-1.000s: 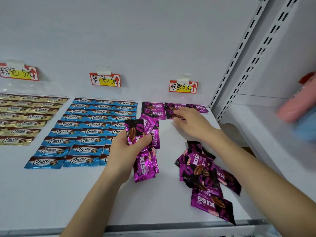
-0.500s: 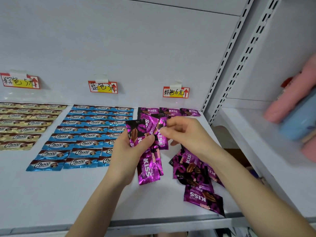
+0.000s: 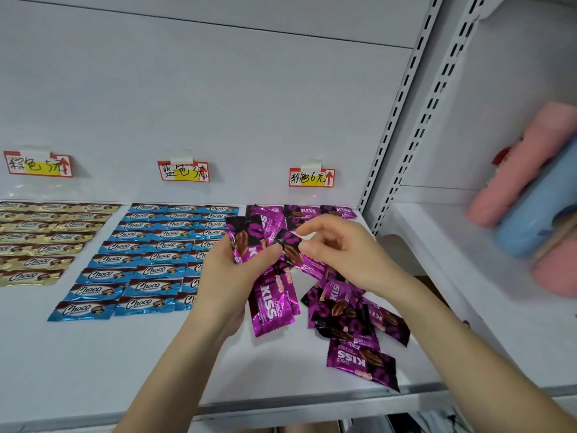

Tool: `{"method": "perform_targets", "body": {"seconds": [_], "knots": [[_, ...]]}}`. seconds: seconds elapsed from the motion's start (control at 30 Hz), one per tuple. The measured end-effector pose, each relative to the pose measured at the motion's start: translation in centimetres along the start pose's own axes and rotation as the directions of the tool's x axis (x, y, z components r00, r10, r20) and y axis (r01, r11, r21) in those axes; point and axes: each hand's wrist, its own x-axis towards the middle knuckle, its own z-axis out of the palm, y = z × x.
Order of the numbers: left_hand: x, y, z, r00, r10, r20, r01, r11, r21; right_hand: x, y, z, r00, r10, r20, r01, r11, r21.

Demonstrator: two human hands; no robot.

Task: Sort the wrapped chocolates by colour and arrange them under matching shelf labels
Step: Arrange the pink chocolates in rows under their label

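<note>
My left hand [image 3: 232,276] grips a fanned bunch of purple KISS chocolates [image 3: 271,304] above the white shelf. My right hand [image 3: 340,251] pinches one purple chocolate [image 3: 292,245] at the top of that bunch. A loose pile of purple chocolates [image 3: 352,323] lies on the shelf under my right wrist. A short row of purple chocolates [image 3: 315,211] lies at the back under the right label [image 3: 311,177]. Blue Choco chocolates [image 3: 146,260] lie in rows under the middle label [image 3: 183,171]. Gold chocolates [image 3: 40,242] lie in rows under the left label [image 3: 38,164].
The white shelf [image 3: 93,370] ends in a metal front lip [image 3: 312,404]. A slotted upright [image 3: 396,107] bounds it on the right. The neighbouring shelf holds pink and blue rolled packs [image 3: 527,195].
My right hand left the back row of purple chocolates and came back to the bunch in my left hand, where it now pinches one. The camera has tilted up slightly.
</note>
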Motion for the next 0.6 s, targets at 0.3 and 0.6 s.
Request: {"method": "perform_targets", "body": {"seconds": [0.3, 0.6], "knots": [[0.8, -0.4, 1.1, 0.997, -0.062, -0.054, 0.055, 0.990, -0.129, -1.0, 0.4, -0.3, 0.988, -0.156, -0.021, 0.132, 0.893, -0.430], [1.3, -1.5, 0.9, 0.985, -0.163, -0.053, 0.151, 0.971, -0.185, 0.5, 7.9, -5.4, 0.969, 0.124, -0.214, -0.203, 0.892, -0.403]]}}
